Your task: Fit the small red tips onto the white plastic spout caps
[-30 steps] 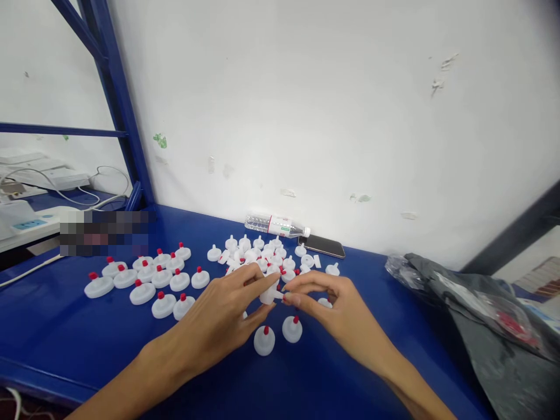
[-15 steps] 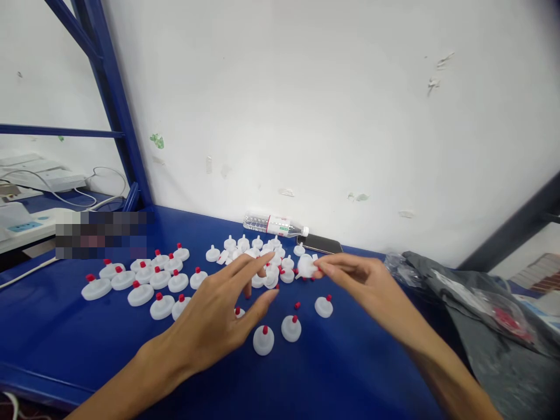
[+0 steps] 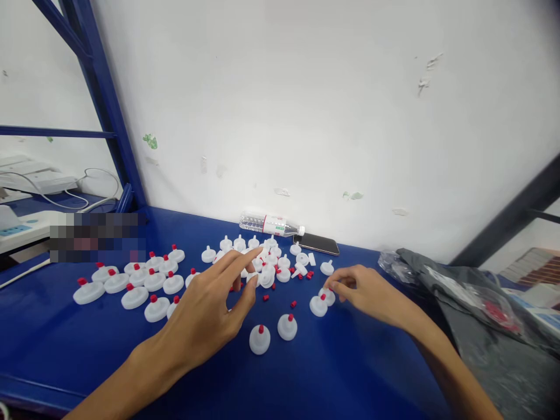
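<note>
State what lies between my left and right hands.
In the head view, loose red caps and white pieces, some red-tipped, lie between the left hand and the right hand.

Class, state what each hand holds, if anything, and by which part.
Right hand: fingertips at the top of a white disc; grip uncertain. Left hand: open, empty.

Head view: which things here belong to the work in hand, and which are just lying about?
Seem to belong:
white piece at the fingertips of the right hand
red-capped white pieces
uncapped white pieces
loose red caps

Seem just lying about:
bottle on its side
phone
grey bag, contents unclear
</note>
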Demonstrator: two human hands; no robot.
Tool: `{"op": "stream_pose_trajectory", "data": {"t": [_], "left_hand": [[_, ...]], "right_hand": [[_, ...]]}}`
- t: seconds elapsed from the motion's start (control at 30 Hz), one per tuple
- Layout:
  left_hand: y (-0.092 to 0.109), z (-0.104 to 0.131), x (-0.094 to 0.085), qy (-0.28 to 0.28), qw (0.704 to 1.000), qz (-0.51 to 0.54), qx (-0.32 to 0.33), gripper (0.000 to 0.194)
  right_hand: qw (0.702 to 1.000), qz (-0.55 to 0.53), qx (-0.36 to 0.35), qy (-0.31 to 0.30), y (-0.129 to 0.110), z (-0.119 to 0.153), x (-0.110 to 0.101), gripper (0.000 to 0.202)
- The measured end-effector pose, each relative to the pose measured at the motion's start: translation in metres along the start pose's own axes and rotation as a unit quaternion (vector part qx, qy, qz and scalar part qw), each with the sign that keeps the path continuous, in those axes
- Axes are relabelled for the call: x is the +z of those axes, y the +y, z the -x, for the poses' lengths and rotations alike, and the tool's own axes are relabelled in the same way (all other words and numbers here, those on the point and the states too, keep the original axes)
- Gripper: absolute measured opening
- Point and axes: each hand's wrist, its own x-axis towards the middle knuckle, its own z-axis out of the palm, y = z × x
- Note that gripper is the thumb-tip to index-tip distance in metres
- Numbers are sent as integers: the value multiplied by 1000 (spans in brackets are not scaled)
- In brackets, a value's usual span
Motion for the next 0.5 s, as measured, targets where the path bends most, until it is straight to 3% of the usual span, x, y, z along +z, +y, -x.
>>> {"op": "stream_pose_trajectory", "data": {"t": [0.1, 0.2, 0.3, 0.5], "left_hand": [[0, 0, 0, 6, 1000, -2, -1, 45], [1, 0, 0, 3, 1000, 0, -3, 44], [1, 0, 0, -3, 1000, -4, -1, 44], [0, 0, -2, 2, 1000, -21, 5, 43]], "right_hand": [[999, -4, 10, 33, 1, 0, -6, 31], [991, 18, 51, 122, 5, -3, -8, 33], [977, 45, 38, 204, 13, -11, 1, 31], [982, 32, 15, 188, 26, -28, 26, 21]]}}
